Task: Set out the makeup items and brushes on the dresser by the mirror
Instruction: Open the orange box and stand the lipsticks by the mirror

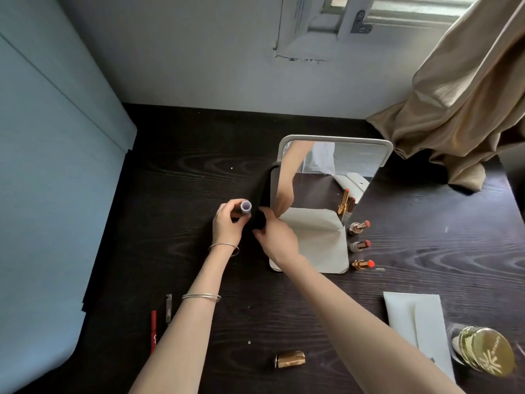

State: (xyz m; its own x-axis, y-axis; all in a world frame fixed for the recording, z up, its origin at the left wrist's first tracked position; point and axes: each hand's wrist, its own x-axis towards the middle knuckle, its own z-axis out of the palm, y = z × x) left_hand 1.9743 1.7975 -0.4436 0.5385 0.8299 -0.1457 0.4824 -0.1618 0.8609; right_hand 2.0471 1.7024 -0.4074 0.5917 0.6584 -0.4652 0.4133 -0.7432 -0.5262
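My left hand [227, 223] holds a small tube with a lilac top [246, 207] upright above the dark wooden dresser [176, 180]. My right hand [277, 237] pinches a black item [263, 194] just left of the mirror; its shape is hard to make out against the dark wood. The white-framed mirror [338, 155] stands tilted on its white base [324, 245]. Three uncapped orange-red lipsticks [360, 245] stand in a row along the right side of the base.
A gold cap [289, 359] lies near the front edge. A red pencil [153, 331] and a metal tool [168, 307] lie at the front left. A white envelope [409, 314] and gold round compacts [485, 354] sit front right. A beige curtain [454, 103] drapes onto the back right corner.
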